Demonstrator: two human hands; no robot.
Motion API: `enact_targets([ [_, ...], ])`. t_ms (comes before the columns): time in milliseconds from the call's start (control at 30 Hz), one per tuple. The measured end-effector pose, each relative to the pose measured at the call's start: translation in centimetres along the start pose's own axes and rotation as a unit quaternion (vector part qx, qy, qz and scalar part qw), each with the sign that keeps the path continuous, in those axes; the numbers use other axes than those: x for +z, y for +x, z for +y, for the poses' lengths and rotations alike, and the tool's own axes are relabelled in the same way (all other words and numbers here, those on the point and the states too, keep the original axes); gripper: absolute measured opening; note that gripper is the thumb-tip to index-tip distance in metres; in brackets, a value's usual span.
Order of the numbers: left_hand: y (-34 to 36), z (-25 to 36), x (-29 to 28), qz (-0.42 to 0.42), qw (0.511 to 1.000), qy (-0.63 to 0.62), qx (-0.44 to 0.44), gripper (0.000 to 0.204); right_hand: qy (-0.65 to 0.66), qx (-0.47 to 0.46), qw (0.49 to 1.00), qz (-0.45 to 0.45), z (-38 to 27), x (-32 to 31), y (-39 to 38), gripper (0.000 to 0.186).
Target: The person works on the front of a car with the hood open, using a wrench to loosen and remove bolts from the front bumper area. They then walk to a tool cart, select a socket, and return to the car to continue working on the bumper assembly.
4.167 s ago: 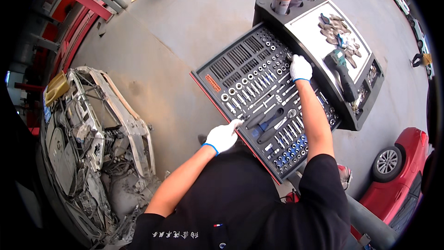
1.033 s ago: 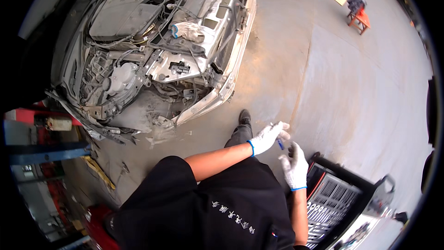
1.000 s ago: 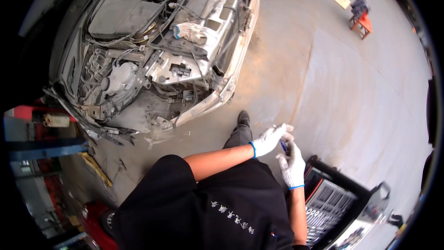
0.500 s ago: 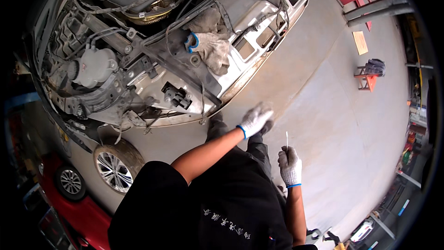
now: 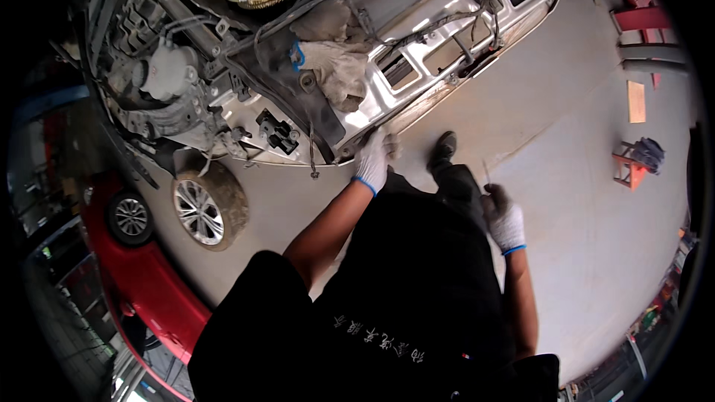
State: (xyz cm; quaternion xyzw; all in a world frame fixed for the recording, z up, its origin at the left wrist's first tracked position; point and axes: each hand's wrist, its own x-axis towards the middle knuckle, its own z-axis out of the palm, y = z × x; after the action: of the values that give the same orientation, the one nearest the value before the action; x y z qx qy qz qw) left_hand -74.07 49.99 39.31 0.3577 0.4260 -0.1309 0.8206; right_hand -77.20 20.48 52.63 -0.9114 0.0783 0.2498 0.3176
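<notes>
My left hand (image 5: 375,158), in a pale knitted glove with a blue cuff, is beside the lower edge of the car's exposed front frame (image 5: 417,108). Its fingers look apart with nothing in them; whether they touch the metal I cannot tell. Lower right, my gloved right hand (image 5: 506,217) is closed around a thin metal rod-like tool (image 5: 487,171), which points up from the fist; the rest is hidden in the glove. A crumpled pair of dirty work gloves (image 5: 339,74) lies on the frame. Left of it sits a black bracket-like part (image 5: 277,132).
A loose wheel (image 5: 199,211) lies left on the floor, near a red car (image 5: 149,283). The open engine bay holds a whitish plastic reservoir (image 5: 170,71). At right are an orange stool (image 5: 631,171) with dark cloth, a flat board (image 5: 636,101) and red lift parts (image 5: 642,18).
My left hand has moved up and left to the front frame's edge. My right hand keeps the tool and sits higher and further right. The view has shifted, and one shoe now shows.
</notes>
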Motion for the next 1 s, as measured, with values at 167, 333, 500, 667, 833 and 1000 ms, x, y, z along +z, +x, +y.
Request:
enact_targets([
  [167,-3.4,2.3,-4.5,0.096,0.993,0.021,0.071,0.036,0.038,-0.065,0.996,0.041,-0.5,-3.7,3.9,0.028],
  [333,-4.7,3.3,-6.3,0.020,0.999,0.024,0.040,0.032,0.096,-0.069,0.989,0.093,-1.4,-1.7,2.7,0.027],
  [500,-6.0,2.7,-5.3,-0.054,0.978,0.198,0.037,0.018,0.179,-0.001,0.971,0.157,-2.7,3.5,-3.7,0.029],
  [667,-10.4,1.6,-0.1,-0.288,0.857,0.419,-0.092,0.030,0.252,0.093,0.947,0.178,-4.9,8.9,-12.8,0.025],
  [833,-16.9,-5.5,3.4,-0.533,0.641,0.505,-0.222,0.043,0.224,0.064,0.940,0.250,-5.5,13.3,-20.6,0.024],
  [1000,-25.2,-12.8,2.6,-0.602,0.479,0.570,-0.290,0.045,0.224,0.154,0.885,0.377,-4.4,17.7,-30.7,0.029],
])
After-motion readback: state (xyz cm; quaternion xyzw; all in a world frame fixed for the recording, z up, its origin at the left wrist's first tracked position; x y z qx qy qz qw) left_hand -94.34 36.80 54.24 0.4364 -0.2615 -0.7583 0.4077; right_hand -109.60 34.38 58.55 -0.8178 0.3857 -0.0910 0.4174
